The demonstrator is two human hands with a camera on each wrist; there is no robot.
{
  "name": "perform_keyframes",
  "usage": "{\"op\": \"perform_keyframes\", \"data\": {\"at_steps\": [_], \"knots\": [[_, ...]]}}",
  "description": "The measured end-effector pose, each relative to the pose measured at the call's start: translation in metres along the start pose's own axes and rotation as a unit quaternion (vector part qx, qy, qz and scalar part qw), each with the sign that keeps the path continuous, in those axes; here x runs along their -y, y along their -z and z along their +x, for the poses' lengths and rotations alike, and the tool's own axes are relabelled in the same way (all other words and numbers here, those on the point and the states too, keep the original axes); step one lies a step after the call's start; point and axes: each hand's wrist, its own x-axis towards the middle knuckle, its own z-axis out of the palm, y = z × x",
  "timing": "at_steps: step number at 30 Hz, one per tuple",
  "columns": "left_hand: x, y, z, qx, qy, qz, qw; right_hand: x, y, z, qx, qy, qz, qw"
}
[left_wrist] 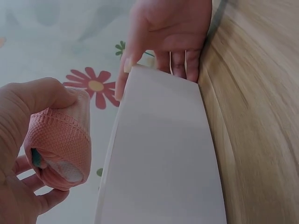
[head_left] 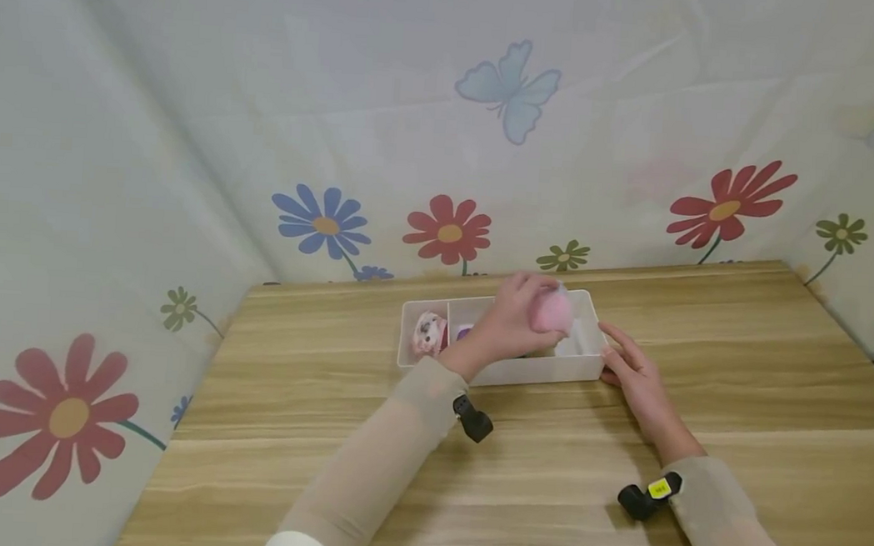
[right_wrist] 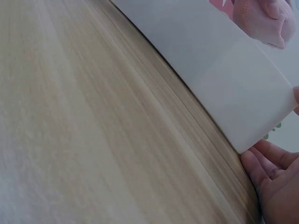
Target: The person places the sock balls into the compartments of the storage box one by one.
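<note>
My left hand (head_left: 509, 319) holds a rolled-up pair of pink socks (head_left: 552, 312) over the right part of a white divided box (head_left: 566, 369). Ribbed knit and a bit of teal inside the roll (left_wrist: 60, 144) show in the left wrist view, with thumb and fingers on either side of it. At the box's right end, my right hand (head_left: 640, 386) grips the corner, thumb at the rim and fingers against the end wall. The small left compartment contains a rolled white-and-pink bundle (head_left: 429, 333) with a cartoon face. Something purple (head_left: 463, 334) peeks out beside my left hand, mostly hidden.
The box stands near the back of a wood-grain table (head_left: 307, 432). Behind and to the left hangs a pale cloth backdrop (head_left: 369, 152) printed with flowers and a butterfly. Black wrist cameras sit on both sleeves.
</note>
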Motion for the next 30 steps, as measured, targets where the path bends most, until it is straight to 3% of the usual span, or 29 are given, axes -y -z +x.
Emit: {"op": "perform_keyframes", "data": {"at_steps": [17, 30], "knots": [[-0.006, -0.013, 0.013, 0.015, -0.019, 0.007, 0.9997, 0.002, -0.001, 0.003, 0.004, 0.001, 0.002, 1.0], [-0.013, -0.029, 0.018, 0.052, 0.009, 0.017, 0.9985, 0.002, 0.0, -0.001, 0.005, -0.006, -0.003, 1.0]]}}
